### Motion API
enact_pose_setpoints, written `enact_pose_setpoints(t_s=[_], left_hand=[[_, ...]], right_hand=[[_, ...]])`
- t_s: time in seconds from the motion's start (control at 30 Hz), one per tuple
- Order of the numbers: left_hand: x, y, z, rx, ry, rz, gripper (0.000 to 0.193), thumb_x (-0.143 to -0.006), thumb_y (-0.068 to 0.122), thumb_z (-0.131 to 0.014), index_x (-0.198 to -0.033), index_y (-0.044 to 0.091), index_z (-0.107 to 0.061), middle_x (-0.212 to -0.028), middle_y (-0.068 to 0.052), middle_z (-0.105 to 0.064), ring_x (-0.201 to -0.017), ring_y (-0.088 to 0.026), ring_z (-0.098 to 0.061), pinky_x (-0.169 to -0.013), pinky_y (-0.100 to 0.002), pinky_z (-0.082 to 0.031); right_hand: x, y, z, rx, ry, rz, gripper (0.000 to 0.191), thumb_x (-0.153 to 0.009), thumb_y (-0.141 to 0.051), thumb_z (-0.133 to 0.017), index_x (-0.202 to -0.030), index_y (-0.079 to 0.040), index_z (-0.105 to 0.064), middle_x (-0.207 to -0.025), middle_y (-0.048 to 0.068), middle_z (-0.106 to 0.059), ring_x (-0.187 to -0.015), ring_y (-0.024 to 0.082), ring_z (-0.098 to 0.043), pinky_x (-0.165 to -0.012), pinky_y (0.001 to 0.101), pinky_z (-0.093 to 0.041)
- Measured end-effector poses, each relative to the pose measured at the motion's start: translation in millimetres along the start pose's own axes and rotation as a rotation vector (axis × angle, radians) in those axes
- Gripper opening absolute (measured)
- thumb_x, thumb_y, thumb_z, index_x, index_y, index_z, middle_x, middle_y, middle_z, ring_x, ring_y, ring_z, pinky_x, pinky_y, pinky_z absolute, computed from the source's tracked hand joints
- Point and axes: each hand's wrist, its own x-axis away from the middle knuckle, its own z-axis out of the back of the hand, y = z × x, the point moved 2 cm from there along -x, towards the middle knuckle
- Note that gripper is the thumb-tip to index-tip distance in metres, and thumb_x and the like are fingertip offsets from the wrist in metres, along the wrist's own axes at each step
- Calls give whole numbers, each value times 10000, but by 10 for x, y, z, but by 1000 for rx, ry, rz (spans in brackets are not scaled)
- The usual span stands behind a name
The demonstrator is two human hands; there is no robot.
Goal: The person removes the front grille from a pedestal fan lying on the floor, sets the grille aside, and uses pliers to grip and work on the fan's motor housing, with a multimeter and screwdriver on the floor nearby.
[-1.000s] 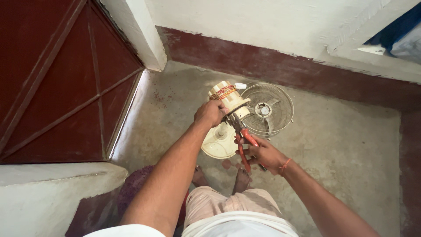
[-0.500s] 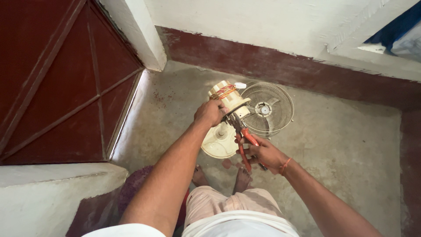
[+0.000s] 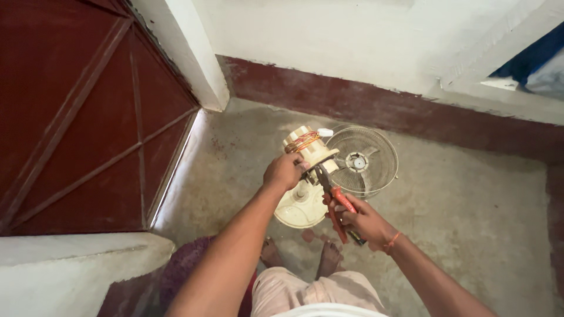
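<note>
The cream plastic table-fan motor housing (image 3: 308,149), standing on the concrete floor (image 3: 470,211), is gripped by the left hand (image 3: 284,171) while the right hand (image 3: 361,218) clasps red-handled pliers (image 3: 333,199) biting at its rear, a fastener-loosening step seemingly needing steady twisting.

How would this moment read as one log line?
left hand: grips fan motor | right hand: holds red-handled pliers, tip at motor | wire guard: on floor behind

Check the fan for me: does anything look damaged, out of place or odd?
Yes. The fan motor is bare, its copper windings exposed with no casing, held by the left hand. The wire grille lies detached on the floor behind it. The right hand holds red-handled pliers at the motor.
</note>
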Motion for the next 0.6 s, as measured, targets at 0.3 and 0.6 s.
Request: enact_pose_setpoints(t_s=[0.3,0.6], left_hand=[[-63,189,277,513,4,145,754,-1030,667,-321,-882,79,-769,-894,-112,-784,-845,-220,-733,-785,-375,-561],[-102,392,420,760,-67,-46,268,-903,180,-593,-910,-72,-684,-764,-106,-691,-624,-186,-659,-554,-343,-527]], right_hand=[[-327,-498,-317,-31,122,119,286,-951,-172,-535,-1222,-100,-595,-1135,23,-669,-1020,171,-715,-847,369,-593],[-687,-796,-608,175,-62,309,288,-993,-229,-573,-1198,-35,-634,-1102,48,-684,-1020,147,-671,-920,345,-590]])
